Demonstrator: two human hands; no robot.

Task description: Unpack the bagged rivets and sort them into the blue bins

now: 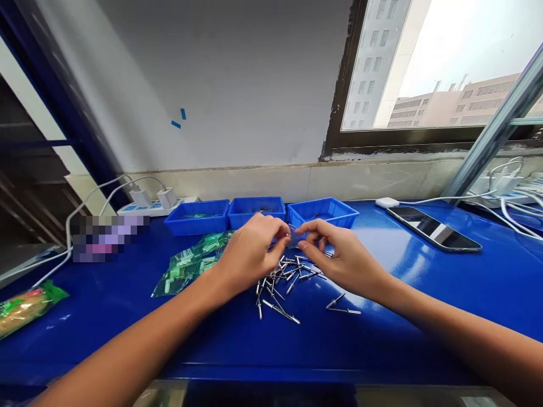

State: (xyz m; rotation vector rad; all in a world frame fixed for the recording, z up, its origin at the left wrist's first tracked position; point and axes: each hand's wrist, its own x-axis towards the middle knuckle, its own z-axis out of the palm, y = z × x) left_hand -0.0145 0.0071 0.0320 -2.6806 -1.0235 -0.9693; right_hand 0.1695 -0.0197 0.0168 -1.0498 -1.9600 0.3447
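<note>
A small clear plastic bag (294, 236) is between my two hands, above a pile of metal pop rivets (282, 277). My left hand (257, 246) pinches one side of it between thumb and forefinger. On the other side, my right hand (335, 251) has its thumb and curled forefinger at the bag's edge. Whether a rivet is inside the bag, I cannot make out. Two more rivets (345, 311) lie apart, below my right hand. Left of the pile, clear bags with pale green plastic pieces (186, 263) lie partly behind my left hand.
Behind my hands stand three blue bins, at left (197, 226), middle (237, 217) and right (324, 220). A phone (432, 229) lies at right beside white cables. A wrapped snack (29, 308) is at far left, and a power strip (182, 202) stands along the wall.
</note>
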